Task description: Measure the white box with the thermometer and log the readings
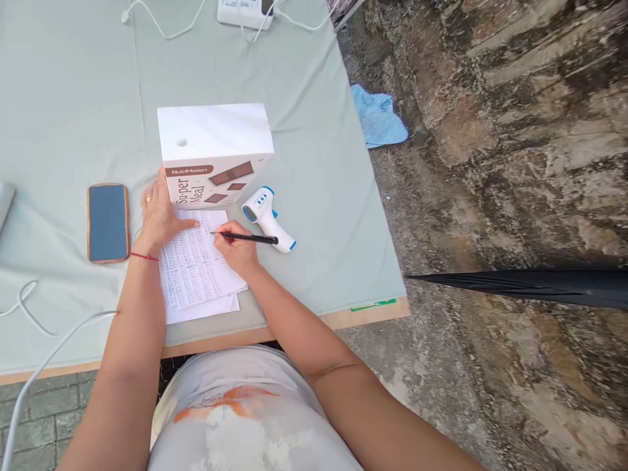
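Observation:
Written sheets of paper (196, 265) lie in a small stack near the table's front edge, the top one covered in rows of handwriting. My right hand (235, 247) is closed round a black pen (255, 238), its tip at the right part of the top sheet. My left hand (163, 214) lies open along the paper's upper left, thumb stretched onto the sheet, some fingertips hidden by the box. A white NutriMotion box (216, 144) stands upright just beyond the paper. To the right of the box rests a white and blue infrared thermometer (267, 218).
A phone (108, 222) in a brown case lies left of my left hand. White cables (36, 320) cross the left side; a white device (245, 12) with cables sits at the far edge. A blue cloth (380, 118) is by the right edge, beside a rough stone surface (490, 163).

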Demonstrator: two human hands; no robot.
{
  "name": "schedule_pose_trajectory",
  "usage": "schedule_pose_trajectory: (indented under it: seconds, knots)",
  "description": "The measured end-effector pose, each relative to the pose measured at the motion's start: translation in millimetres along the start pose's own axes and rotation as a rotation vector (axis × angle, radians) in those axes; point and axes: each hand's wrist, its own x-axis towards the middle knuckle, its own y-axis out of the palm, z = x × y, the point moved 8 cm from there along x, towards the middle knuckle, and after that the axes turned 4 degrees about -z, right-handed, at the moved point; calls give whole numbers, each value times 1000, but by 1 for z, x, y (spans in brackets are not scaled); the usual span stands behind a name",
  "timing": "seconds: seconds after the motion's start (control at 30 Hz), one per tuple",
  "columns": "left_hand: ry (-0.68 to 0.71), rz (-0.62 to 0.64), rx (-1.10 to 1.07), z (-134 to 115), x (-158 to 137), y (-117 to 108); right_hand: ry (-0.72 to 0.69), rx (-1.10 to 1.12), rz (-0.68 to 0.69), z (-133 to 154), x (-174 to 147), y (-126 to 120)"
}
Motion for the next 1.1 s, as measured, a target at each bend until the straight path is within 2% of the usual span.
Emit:
schedule_pose_trajectory:
  seconds: [0.43, 0.77, 1.1]
  knots:
    - [-11, 3, -11, 1, 0, -1, 18, -11, 16, 1, 1, 1]
    - [-2, 6, -4, 3, 0, 2, -48, -24, -2, 3, 1, -1]
    - [14, 12, -22, 6, 1, 5, -31, -24, 10, 5, 0, 0]
